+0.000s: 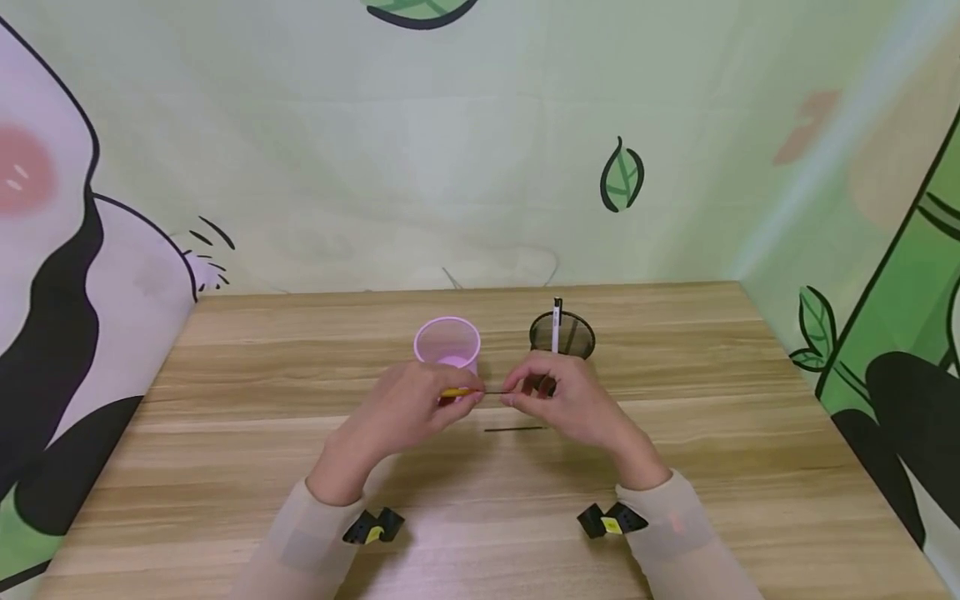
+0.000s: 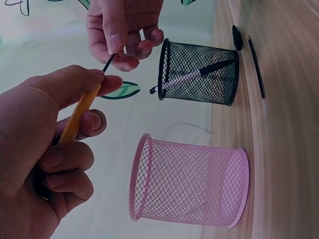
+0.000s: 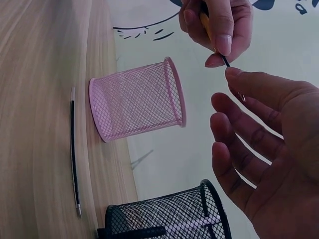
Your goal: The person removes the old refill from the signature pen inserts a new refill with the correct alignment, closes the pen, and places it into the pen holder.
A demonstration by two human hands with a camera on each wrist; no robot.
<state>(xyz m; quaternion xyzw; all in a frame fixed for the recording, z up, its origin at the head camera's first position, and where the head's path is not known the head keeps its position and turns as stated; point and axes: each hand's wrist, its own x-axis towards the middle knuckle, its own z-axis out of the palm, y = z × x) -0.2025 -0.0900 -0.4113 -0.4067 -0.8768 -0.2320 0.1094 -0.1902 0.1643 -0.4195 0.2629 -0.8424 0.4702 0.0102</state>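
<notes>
My left hand [image 1: 397, 408] grips a yellow pen barrel [image 2: 79, 114] between thumb and fingers, its open end pointing toward the other hand. Between thumb and index finger, my right hand [image 1: 577, 404] pinches a thin dark pen refill [image 2: 109, 61] that reaches to the barrel's tip at the left fingertips. The right hand's other fingers are spread loosely in its wrist view. Below the hands, a second black refill [image 3: 74, 149] with a clear end lies on the wooden table [image 1: 465, 500].
A pink mesh pen holder [image 2: 194, 184] stands behind the left hand. Behind the right hand is a black mesh pen holder [image 2: 199, 55], with a white-and-black pen [image 1: 557, 325] leaning in it. A small black piece [image 2: 237, 38] lies beside the black holder. A printed cloth [image 1: 510, 167] hangs behind the table.
</notes>
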